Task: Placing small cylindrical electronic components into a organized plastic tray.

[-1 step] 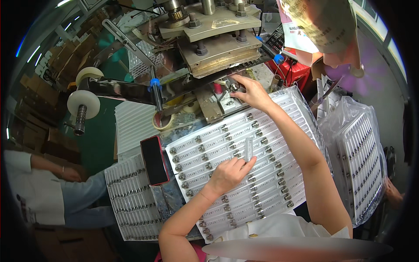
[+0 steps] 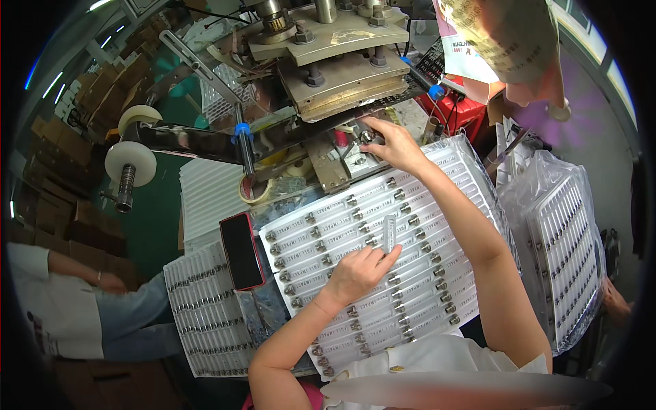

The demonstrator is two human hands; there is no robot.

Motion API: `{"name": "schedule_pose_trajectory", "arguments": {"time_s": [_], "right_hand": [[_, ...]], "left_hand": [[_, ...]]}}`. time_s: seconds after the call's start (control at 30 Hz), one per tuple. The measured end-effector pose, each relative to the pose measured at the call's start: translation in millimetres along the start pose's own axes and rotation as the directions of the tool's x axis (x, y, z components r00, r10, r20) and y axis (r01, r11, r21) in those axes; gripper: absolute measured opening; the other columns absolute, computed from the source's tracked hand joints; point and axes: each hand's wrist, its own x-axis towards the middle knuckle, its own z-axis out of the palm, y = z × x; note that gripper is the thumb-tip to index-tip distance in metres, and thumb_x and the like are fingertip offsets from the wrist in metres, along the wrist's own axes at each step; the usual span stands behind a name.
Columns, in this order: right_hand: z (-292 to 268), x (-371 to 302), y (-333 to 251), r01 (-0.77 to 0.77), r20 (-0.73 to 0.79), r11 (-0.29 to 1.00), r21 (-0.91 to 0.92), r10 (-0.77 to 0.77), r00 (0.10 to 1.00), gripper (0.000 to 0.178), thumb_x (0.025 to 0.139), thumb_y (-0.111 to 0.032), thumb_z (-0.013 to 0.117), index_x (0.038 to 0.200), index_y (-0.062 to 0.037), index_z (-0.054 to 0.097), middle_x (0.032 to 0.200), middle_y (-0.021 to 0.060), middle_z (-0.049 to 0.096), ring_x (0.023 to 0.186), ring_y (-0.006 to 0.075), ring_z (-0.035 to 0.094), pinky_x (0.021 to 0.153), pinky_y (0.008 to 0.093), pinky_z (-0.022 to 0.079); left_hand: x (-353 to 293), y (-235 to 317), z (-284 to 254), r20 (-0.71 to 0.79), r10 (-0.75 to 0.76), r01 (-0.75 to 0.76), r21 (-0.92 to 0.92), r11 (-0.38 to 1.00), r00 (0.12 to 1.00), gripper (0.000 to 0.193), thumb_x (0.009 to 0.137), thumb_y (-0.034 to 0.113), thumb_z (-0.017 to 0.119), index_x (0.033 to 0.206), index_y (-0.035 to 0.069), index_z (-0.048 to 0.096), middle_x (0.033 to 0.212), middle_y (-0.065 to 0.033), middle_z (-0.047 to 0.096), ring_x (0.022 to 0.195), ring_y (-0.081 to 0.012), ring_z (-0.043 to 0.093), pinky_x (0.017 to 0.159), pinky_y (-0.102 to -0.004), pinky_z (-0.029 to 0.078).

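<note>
Head view, nearest you: your left hand (image 2: 355, 272) rests on the white tray (image 2: 437, 311) across your lap and the bench edge, its fingertips pinching one slim clear tube (image 2: 390, 234) that stands up out of the rows. The tube looks light, stiff and smooth, with a small dark cap; such a thin plastic piece would likely slip if squeezed at the glossy middle, so take it near one end, by the cap, with thumb and forefinger only. The tray itself looks like thin formed plastic, probably floppy when lifted at one corner; support it under both long edges.

Just left of the tray lies a dark phone with a red rim (image 2: 242, 251), and beyond it a second filled tray (image 2: 205, 321), lower on the left.

Farther out, your right hand (image 2: 389, 142) reaches to the foot of the metal press (image 2: 335, 61), fingers closed around a small shiny part (image 2: 367, 136); what exactly it is, you cannot tell. Right of you stands a bagged stack of trays (image 2: 564, 246). At far left, another person's arm (image 2: 82, 273) shows, and rolls of tape (image 2: 131, 162) sit on a spindle.
</note>
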Motion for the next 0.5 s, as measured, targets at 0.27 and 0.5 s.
{"name": "schedule_pose_trajectory", "arguments": {"time_s": [0.27,0.5], "right_hand": [[-4.3,2.1,-4.8,-0.062,0.073,0.998,-0.01,0.063,0.995,0.058,0.075,-0.022,0.075,0.125,-0.0054,0.053,0.12,0.0162,0.06,0.108,0.0306,0.059,0.09,0.0367,0.047],[-14.6,-2.2,-7.4,-0.16,0.123,0.986,-0.047,0.165,0.979,0.071,0.074,-0.018,0.076,0.136,-0.0086,0.041,0.119,0.0178,0.059,0.108,0.0295,0.059,0.092,0.0365,0.047]], "left_hand": [[-0.2,0.5,1.5,-0.007,0.001,-0.001,-0.005,1.0,1.0,0.046,0.074,0.009,0.058,0.119,0.012,0.061,0.068,0.002,0.044,0.06,-0.0102,0.049,0.049,-0.0214,0.044],[1.0,1.2,0.0,0.007,-0.018,0.019,-0.036,0.999,1.0,0.042,0.075,0.008,0.06,0.117,0.011,0.062,0.067,0.0003,0.046,0.06,-0.0117,0.051,0.049,-0.0231,0.045]]}}
